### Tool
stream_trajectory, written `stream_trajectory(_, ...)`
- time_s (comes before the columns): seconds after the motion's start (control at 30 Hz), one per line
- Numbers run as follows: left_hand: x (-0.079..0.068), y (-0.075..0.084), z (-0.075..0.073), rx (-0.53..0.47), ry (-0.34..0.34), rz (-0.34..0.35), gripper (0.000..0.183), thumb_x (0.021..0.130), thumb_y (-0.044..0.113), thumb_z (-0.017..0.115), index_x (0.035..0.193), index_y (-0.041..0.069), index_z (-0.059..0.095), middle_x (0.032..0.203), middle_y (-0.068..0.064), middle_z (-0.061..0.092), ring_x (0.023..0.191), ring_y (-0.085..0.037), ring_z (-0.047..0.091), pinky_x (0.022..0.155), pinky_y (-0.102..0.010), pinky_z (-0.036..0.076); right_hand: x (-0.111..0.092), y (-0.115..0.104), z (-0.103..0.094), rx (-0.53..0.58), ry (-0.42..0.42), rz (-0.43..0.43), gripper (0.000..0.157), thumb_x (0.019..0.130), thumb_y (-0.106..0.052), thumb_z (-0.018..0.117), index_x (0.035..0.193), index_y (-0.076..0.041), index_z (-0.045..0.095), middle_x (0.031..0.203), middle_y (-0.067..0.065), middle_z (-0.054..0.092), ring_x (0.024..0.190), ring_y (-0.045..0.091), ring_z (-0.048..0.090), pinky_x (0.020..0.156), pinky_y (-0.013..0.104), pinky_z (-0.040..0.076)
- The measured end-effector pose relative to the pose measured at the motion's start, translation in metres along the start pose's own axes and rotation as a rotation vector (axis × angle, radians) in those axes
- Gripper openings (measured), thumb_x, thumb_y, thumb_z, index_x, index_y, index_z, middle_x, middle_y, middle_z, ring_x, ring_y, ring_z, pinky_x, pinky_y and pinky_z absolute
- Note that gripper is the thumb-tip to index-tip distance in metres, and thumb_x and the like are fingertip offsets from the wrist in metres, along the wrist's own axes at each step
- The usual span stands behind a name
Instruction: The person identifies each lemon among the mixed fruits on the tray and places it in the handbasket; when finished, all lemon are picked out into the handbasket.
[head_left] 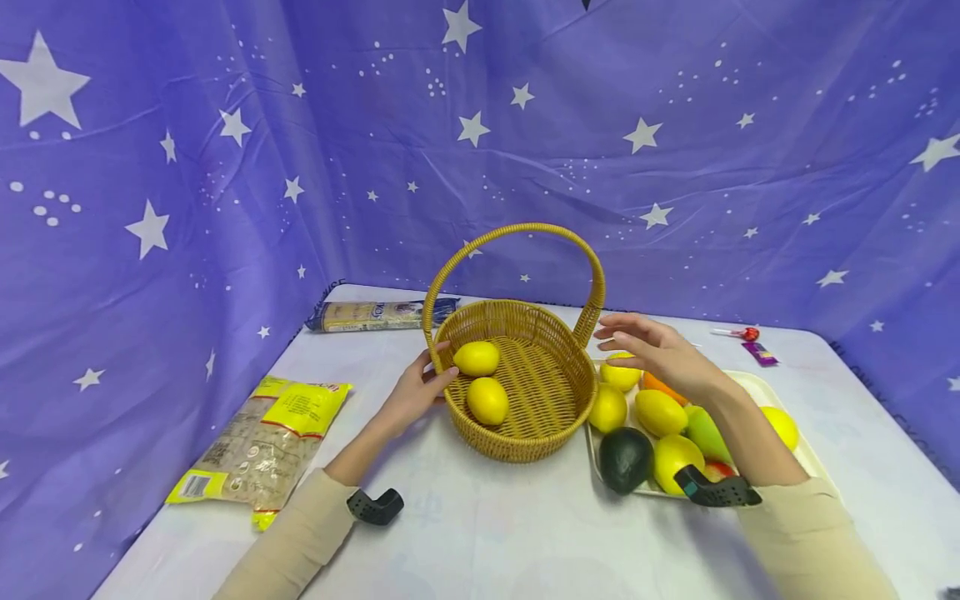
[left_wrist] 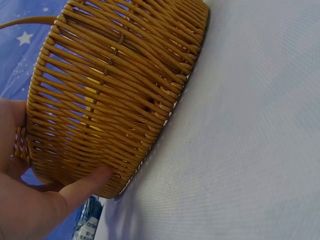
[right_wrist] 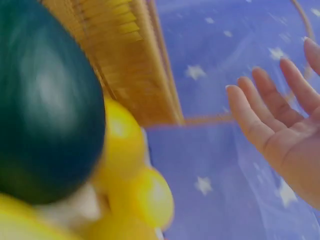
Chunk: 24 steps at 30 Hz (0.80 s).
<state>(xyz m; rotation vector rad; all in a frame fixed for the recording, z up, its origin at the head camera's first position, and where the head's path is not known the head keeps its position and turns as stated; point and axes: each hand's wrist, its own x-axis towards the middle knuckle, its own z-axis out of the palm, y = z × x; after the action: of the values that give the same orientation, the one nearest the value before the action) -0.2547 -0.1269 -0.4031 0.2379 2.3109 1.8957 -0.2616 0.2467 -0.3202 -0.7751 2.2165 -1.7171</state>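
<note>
A round wicker basket [head_left: 543, 375] with a tall arched handle stands on the table, holding two lemons [head_left: 477, 358] on its left side. My left hand [head_left: 412, 393] grips the basket's left side at the handle's base. In the left wrist view, a digit of that hand [left_wrist: 37, 205] lies along the outer weave. My right hand [head_left: 667, 354] hovers over a cream tray [head_left: 750, 385], fingers relaxed and holding nothing. On the tray are several lemons [head_left: 660, 412], a dark green avocado [head_left: 626, 460] and a green fruit [head_left: 707, 433]; the right forearm covers part of it.
A yellow-and-clear food packet [head_left: 262, 442] lies at the left. Behind the basket is a long, blue-ended packet [head_left: 375, 315]. A red lollipop [head_left: 748, 333] and a small purple packet [head_left: 761, 354] lie at the back right. A starry purple curtain [head_left: 555, 167] borders the table.
</note>
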Motion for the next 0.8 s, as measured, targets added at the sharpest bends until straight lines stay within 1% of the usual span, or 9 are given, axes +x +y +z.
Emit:
stream_trajectory(0.1, -0.004, 0.009, 0.0, -0.006, -0.012, -0.018, 0.06, 0.101, 0.02, 0.054, 0.153, 0.01, 0.027, 0.155, -0.02, 0.024, 0.131, -0.038, 0.042, 0.087, -0.044, 0.054, -0.024, 0.0, -0.022, 0.041, 0.052, -0.062, 0.032, 0.106, -0.015, 0.039, 0.136, -0.006, 0.048, 0.13, 0.012, 0.052, 0.115, 0.018, 0.056, 0.091, 0.028, 0.052)
stream_trajectory(0.17, -0.007, 0.016, 0.0, -0.003, -0.023, -0.027, 0.06, 0.102, 0.018, 0.053, 0.153, 0.008, 0.025, 0.155, -0.022, 0.023, 0.131, -0.038, 0.041, 0.088, -0.044, 0.054, -0.039, 0.002, -0.036, 0.079, 0.078, -0.085, 0.031, 0.107, -0.012, 0.037, 0.134, -0.011, 0.05, 0.127, 0.006, 0.054, 0.113, 0.013, 0.056, 0.09, 0.026, 0.052)
stream_trajectory(0.23, -0.011, 0.023, 0.0, 0.002, -0.029, -0.034, 0.06, 0.102, 0.016, 0.052, 0.153, 0.006, 0.024, 0.154, -0.022, 0.023, 0.131, -0.039, 0.041, 0.088, -0.044, 0.054, -0.055, 0.006, -0.051, 0.074, 0.115, -0.089, 0.032, 0.107, -0.011, 0.034, 0.134, -0.013, 0.051, 0.125, 0.001, 0.056, 0.111, 0.01, 0.057, 0.088, 0.023, 0.052)
stream_trajectory(0.3, -0.012, 0.025, -0.001, 0.001, -0.033, -0.034, 0.06, 0.102, 0.015, 0.052, 0.153, 0.005, 0.023, 0.154, -0.023, 0.023, 0.131, -0.04, 0.042, 0.089, -0.044, 0.054, -0.07, 0.012, -0.067, 0.063, 0.15, -0.086, 0.033, 0.107, -0.01, 0.033, 0.135, -0.014, 0.05, 0.125, -0.002, 0.056, 0.11, 0.008, 0.057, 0.087, 0.021, 0.052)
stream_trajectory(0.37, -0.01, 0.02, -0.002, -0.01, -0.033, -0.032, 0.06, 0.102, 0.016, 0.052, 0.153, 0.006, 0.023, 0.155, -0.023, 0.022, 0.131, -0.04, 0.042, 0.089, -0.044, 0.054, -0.085, 0.019, -0.081, 0.038, 0.199, -0.073, 0.033, 0.107, -0.009, 0.033, 0.134, -0.015, 0.049, 0.125, -0.004, 0.056, 0.108, 0.006, 0.058, 0.085, 0.018, 0.051)
stream_trajectory(0.47, -0.004, 0.009, -0.003, -0.016, -0.03, -0.024, 0.06, 0.102, 0.019, 0.053, 0.154, 0.009, 0.023, 0.155, -0.02, 0.022, 0.13, -0.039, 0.042, 0.089, -0.043, 0.054, -0.106, 0.031, -0.101, 0.064, 0.244, -0.05, 0.033, 0.106, -0.007, 0.033, 0.134, -0.015, 0.05, 0.123, -0.006, 0.057, 0.106, 0.004, 0.059, 0.083, 0.017, 0.051)
stream_trajectory(0.6, 0.001, -0.001, -0.004, -0.005, -0.027, -0.01, 0.061, 0.102, 0.023, 0.053, 0.154, 0.013, 0.024, 0.155, -0.018, 0.023, 0.13, -0.037, 0.043, 0.089, -0.042, 0.054, -0.132, 0.05, -0.122, 0.077, 0.305, 0.011, 0.032, 0.106, -0.008, 0.036, 0.13, -0.021, 0.052, 0.118, -0.011, 0.06, 0.101, 0.001, 0.06, 0.079, 0.015, 0.052)
stream_trajectory(0.7, 0.002, -0.004, -0.003, -0.007, -0.029, -0.002, 0.061, 0.102, 0.024, 0.053, 0.154, 0.013, 0.024, 0.155, -0.017, 0.024, 0.13, -0.037, 0.044, 0.089, -0.043, 0.054, -0.148, 0.064, -0.131, 0.033, 0.332, 0.066, 0.03, 0.106, -0.01, 0.037, 0.127, -0.026, 0.052, 0.114, -0.015, 0.061, 0.098, -0.001, 0.06, 0.078, 0.013, 0.051)
stream_trajectory(0.8, 0.002, -0.005, -0.002, -0.009, -0.027, -0.001, 0.06, 0.102, 0.023, 0.053, 0.154, 0.013, 0.024, 0.154, -0.017, 0.025, 0.129, -0.037, 0.044, 0.089, -0.042, 0.054, -0.158, 0.077, -0.135, -0.05, 0.333, 0.114, 0.03, 0.106, -0.012, 0.036, 0.126, -0.03, 0.05, 0.113, -0.019, 0.059, 0.098, -0.003, 0.059, 0.078, 0.012, 0.05)
